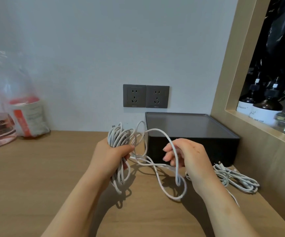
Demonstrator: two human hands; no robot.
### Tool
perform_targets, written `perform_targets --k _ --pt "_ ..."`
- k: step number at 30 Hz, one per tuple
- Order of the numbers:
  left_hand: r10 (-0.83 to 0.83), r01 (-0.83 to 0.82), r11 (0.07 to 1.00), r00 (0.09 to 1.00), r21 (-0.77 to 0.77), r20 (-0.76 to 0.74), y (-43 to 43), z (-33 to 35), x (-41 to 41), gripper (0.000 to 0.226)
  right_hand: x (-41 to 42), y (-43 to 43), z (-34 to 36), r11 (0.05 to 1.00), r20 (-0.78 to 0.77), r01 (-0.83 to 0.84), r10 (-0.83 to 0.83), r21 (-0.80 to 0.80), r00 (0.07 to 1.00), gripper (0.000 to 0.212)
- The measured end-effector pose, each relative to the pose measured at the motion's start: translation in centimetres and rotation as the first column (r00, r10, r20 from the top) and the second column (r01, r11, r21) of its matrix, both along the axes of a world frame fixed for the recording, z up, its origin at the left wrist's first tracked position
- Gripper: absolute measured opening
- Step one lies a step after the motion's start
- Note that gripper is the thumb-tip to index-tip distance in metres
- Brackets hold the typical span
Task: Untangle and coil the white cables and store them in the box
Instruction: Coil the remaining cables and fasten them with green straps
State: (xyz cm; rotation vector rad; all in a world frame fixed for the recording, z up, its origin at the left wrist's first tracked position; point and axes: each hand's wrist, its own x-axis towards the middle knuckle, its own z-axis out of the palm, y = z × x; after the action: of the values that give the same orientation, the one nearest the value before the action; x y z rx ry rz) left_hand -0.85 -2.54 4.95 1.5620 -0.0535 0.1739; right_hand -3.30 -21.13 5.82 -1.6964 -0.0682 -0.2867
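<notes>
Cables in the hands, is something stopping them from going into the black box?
Nothing lies between the cables and the box on the table. But the box's top looks covered by a flat lid, which would need to come off first.

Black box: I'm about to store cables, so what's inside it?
A grey lid closes the black box, so only its top and front show; the contents are hidden.
</notes>
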Motion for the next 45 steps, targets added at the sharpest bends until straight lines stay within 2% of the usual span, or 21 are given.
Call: perform_targets --k 3,4,6,8,11,13,15,17,20,22,25,28,31,34,38,39,41,43,45 --pt "-0.039 0.039 0.999 0.999 0.016 0.001 -0.1 0.0 0.0 0.012 -0.3 0.2 0.3 0.989 0.054 -0.149 0.149 -0.014 0.987 0.041" --pt "-0.059 0.059 0.998 0.998 0.023 -0.003 -0.2 -0.1 0.0 0.011 -0.2 0.4 0.2 0.988 0.044 -0.155 0.154 0.009 0.987 0.046" --pt "-0.116 0.116 0.993 0.993 0.021 -0.016 -0.3 -0.2 -0.1 0.009 0.3 0.6 -0.3 0.995 0.002 -0.064 0.064 0.076 0.998 0.049" --pt "-0.194 0.194 0.981 0.98 -0.008 -0.035 -0.6 -0.1 -0.4 0.008 0.7 0.9 -0.7 0.996 -0.015 0.026 -0.025 0.08 1.0 0.042" --pt "-0.304 0.3 0.951 0.951 -0.068 -0.06 -1.2 -0.1 -0.8 0.013 0.9 1.5 -1.2 0.999 -0.036 -0.025 0.026 0.028 0.999 0.021" --pt "-0.348 0.339 0.934 0.934 -0.112 -0.081 -1.5 -0.1 -0.9 0.017 0.7 1.7 -1.3 0.996 -0.098 -0.071 0.077 0.059 0.992 0.015" --pt "-0.356 0.337 0.926 0.929 -0.169 -0.101 -1.6 -0.2 -0.9 0.02 0.6 1.7 -1.1 0.989 -0.107 -0.109 0.12 0.102 0.987 0.014" --pt "-0.339 0.308 0.927 0.932 -0.215 -0.126 -1.5 -0.2 -0.8 0.016 0.7 1.4 -1.0 0.977 -0.094 -0.128 0.146 0.17 0.985 0.022" --pt "-0.301 0.259 0.93 0.944 -0.259 -0.138 -1.3 -0.4 -0.4 0.017 0.7 0.8 -0.7 0.904 -0.042 -0.189 0.221 0.384 0.974 0.032" --pt "-0.266 0.227 0.939 0.955 -0.257 -0.128 -1.2 -0.5 -0.3 0.013 0.3 0.7 -0.5 0.872 -0.015 -0.268 0.3 0.41 0.954 0.032" --pt "-0.221 0.19 0.954 0.969 -0.231 -0.114 -1.3 -0.4 -0.2 0.004 -0.1 0.7 -0.4 0.868 -0.019 -0.34 0.371 0.363 0.928 0.028" --pt "-0.205 0.17 0.954 0.971 -0.245 -0.124 -1.2 -0.3 -0.1 0.007 -0.3 0.2 -0.2 0.884 -0.025 -0.374 0.396 0.28 0.918 0.022" --pt "-0.236 0.165 0.926 0.955 -0.341 -0.181 -1.0 -0.1 -0.2 0.009 -0.6 0.1 0.1 0.95 -0.142 -0.313 0.309 -0.007 0.94 0.021" --pt "-0.286 0.165 0.882 0.932 -0.441 -0.223 -0.8 0.1 -0.1 0.008 -0.3 0.7 -0.5 0.92 -0.188 -0.226 0.173 -0.319 0.967 0.021" --pt "-0.25 0.19 0.935 0.952 -0.3 -0.175 -1.4 0.4 -0.7 0.006 0.1 1.4 -1.7 0.816 -0.063 -0.104 0.083 -0.568 0.995 0.018" --pt "-0.268 0.216 0.936 0.949 -0.276 -0.167 -1.5 0.4 -0.8 0.005 0.1 1.4 -1.7 0.807 -0.009 -0.044 0.048 -0.588 0.999 0.015" --pt "-0.303 0.259 0.937 0.937 -0.234 -0.176 -1.7 0.2 -1.0 0.009 0.0 1.2 -1.5 0.866 0.064 0.022 0.011 -0.499 0.998 0.01" --pt "-0.316 0.297 0.947 0.928 -0.118 -0.197 -2.1 -0.2 -1.1 0.011 0.1 1.0 -1.1 0.945 0.07 -0.02 0.045 -0.326 0.997 0.011" --pt "-0.322 0.323 0.946 0.925 -0.026 -0.202 -2.6 -0.4 -1.2 0.01 0.0 1.1 -0.8 0.974 0.023 -0.052 0.058 -0.222 0.998 0.017"
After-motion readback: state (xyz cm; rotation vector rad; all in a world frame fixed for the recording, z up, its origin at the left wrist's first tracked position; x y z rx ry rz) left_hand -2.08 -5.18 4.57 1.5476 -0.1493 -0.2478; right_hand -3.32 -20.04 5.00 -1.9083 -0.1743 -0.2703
